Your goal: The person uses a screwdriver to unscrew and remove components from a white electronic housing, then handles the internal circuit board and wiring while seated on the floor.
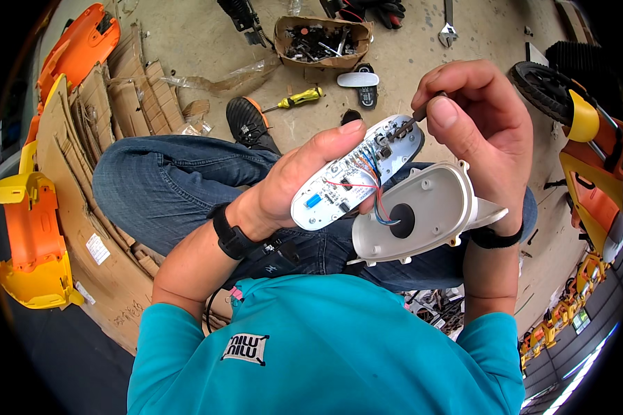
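Observation:
My left hand point(301, 169) grips a long oval white circuit board point(333, 181) seated in a shallow shell, thumb on its upper edge. Small parts, among them a blue component point(314, 200), sit on the board. Thin coloured wires point(377, 197) run from it into a light grey oval housing point(432, 221), which lies open side up over my lap, near my right wrist. Between the thumb and fingers of my right hand point(484, 121) is a slim dark tool point(419, 113). Its tip reaches the board's far right end; whether it touches there I cannot tell.
Beyond my shoe point(248, 121) lie a yellow screwdriver point(299, 98), a cardboard box point(325, 62) of small parts and an adjustable wrench point(448, 33). Flattened cardboard point(83, 221) and orange-yellow shells point(34, 235) are at left. A black wheel point(543, 90) stands at right.

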Demonstrator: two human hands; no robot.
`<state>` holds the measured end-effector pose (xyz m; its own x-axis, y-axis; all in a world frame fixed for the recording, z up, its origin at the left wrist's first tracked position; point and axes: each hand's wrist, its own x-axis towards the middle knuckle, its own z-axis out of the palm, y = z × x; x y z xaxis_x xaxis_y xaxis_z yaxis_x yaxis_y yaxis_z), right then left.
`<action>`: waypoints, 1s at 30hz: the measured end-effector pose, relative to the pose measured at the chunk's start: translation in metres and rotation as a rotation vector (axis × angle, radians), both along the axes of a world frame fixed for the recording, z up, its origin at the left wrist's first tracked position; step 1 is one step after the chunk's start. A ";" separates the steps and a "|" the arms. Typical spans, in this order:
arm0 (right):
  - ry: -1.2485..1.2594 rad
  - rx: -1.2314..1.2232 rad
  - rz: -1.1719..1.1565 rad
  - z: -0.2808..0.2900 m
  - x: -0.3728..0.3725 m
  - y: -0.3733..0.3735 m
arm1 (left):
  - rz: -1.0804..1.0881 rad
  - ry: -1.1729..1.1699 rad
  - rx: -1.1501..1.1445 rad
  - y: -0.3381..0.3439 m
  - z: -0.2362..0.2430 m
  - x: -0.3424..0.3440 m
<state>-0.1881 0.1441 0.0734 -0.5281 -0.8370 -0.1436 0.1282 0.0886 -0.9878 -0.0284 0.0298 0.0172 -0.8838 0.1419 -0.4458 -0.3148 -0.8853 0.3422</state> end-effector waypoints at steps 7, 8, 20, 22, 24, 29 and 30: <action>0.042 -0.034 -0.028 -0.005 0.000 -0.001 | 0.020 0.010 0.043 -0.001 0.003 -0.001; 0.043 -0.032 -0.022 -0.006 -0.001 0.000 | 0.024 0.017 0.043 -0.001 0.003 -0.001; 0.046 -0.048 -0.068 -0.006 -0.003 0.000 | 0.034 -0.023 0.067 0.001 0.000 0.000; 0.064 -0.061 -0.076 -0.006 -0.004 0.001 | 0.032 -0.020 0.056 0.001 -0.002 0.001; 0.075 -0.058 -0.079 -0.006 -0.003 0.000 | 0.032 -0.021 0.047 0.002 -0.002 0.000; 0.085 -0.062 -0.072 -0.008 -0.004 0.000 | 0.028 -0.023 0.034 0.002 -0.001 0.000; 0.090 -0.060 -0.075 -0.008 -0.004 0.000 | 0.034 -0.033 0.043 0.002 0.000 0.000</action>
